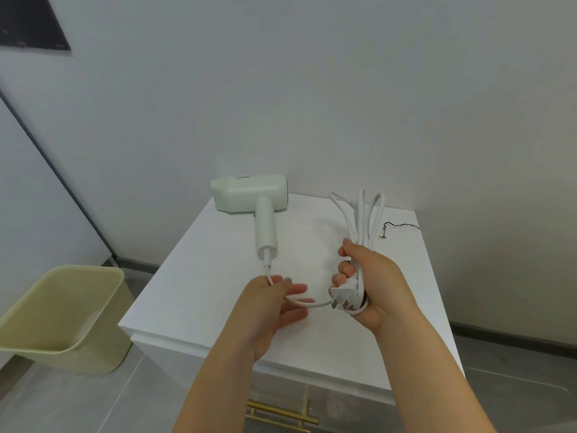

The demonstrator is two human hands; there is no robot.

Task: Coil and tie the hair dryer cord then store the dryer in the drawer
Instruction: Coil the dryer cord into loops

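The right hand (pixel 374 285) grips the coiled cord (pixel 362 214) so its loops hold together — the left hand (pixel 274 304), fingers straight, guides the slack; the hair dryer (pixel 249 195) lies far left on the cabinet (pixel 218 260).

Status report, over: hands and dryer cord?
Right hand grips coiled cord, plug included. Left hand open, slack across fingers. Dryer lies on cabinet top; black wire unused.
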